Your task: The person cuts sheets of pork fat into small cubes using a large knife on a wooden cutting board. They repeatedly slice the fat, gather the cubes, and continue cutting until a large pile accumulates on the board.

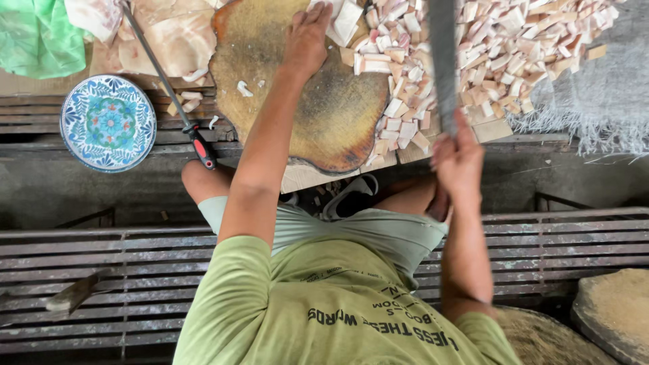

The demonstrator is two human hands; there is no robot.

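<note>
**Hands.** The left hand (307, 37) lies palm down with its fingers extended, flat on pale cut pieces (500, 47) at the far edge of the round block (318, 101). It closes on nothing. This pose probably steadies the pieces under the fingers. The right hand (458, 159) is closed around the lower end of a long grey blade (443, 61). The blade extends away from this hand, over the pile of pieces. It stands well to the right of the left hand, which probably keeps those fingers off the edge.

**Nearby items.** A rod with a red grip (162, 74) lies left of the left hand. Beyond it sits a blue patterned plate (108, 122). Both appear to be set aside within reach.

**Surface and room.** The block rests on boards low in front of the seated person. A slatted bench (101, 270) runs under the legs. A fringed mat (602, 101) lies right of the right hand.
</note>
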